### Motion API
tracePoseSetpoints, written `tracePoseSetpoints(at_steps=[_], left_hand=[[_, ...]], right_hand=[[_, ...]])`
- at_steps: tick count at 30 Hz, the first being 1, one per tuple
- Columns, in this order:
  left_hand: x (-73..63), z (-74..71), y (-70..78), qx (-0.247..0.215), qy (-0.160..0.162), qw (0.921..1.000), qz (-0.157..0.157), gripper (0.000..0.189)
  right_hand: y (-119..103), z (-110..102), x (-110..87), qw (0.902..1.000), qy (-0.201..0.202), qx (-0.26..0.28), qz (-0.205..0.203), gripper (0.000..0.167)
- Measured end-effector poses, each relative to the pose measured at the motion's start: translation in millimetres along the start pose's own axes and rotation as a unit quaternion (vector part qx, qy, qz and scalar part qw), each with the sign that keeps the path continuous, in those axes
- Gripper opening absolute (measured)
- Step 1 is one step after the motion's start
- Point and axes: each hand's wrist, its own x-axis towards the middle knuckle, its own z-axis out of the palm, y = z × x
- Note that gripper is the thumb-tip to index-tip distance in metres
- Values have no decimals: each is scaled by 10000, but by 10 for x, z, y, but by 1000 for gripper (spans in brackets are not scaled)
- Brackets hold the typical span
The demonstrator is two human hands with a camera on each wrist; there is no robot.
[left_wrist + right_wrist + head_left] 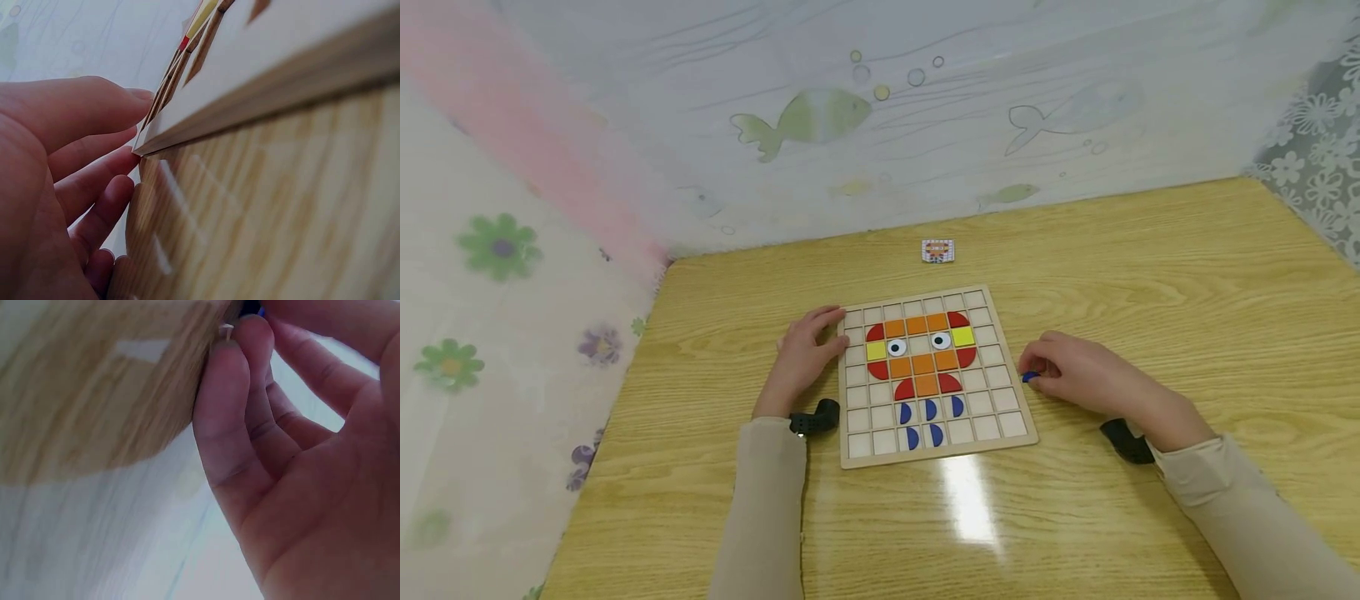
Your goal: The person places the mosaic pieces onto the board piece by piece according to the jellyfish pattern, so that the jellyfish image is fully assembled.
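Note:
A square wooden grid board (1015,430) lies on the table, with orange, red, yellow and blue tiles set in its cells. My left hand (805,354) rests at the board's left edge, its thumb and fingertips touching the rim; the left wrist view shows these fingers loosely extended. To the right of the board, my right hand (1078,373) pinches a blue half-round tile (1030,377) close to the table. Fingers hide most of that tile in the right wrist view. Several blue half-round tiles (931,410) sit in the lower rows. Two eye tiles (942,340) are higher up.
A small picture card (937,251) with a coloured grid pattern lies behind the board. The wooden table (1150,275) meets a wall (940,125) with painted fish at the back. Each wrist wears a black device (815,418).

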Motion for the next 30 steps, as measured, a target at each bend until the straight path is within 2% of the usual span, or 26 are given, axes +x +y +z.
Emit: tracePoseSetpoints(at_steps=[5,13,19,25,30], left_hand=[[0,2,12,-4,30,10000,9,45],[3,-1,9,-33,24,10000,13,44],[3,1,1,-20,11,10000,-1,45],[3,-2,-1,1,34,10000,12,44],[1,-5,5,-7,27,10000,-14,44]], right_hand=[[-2,-12,4,9999,97,-61,32,9],[11,-27,8,9996,126,174,167,10],[12,-33,11,9997,234,20,107,9],[-74,-30,35,9986,454,195,168,8],[-195,27,54,9982,376,452,71,9]])
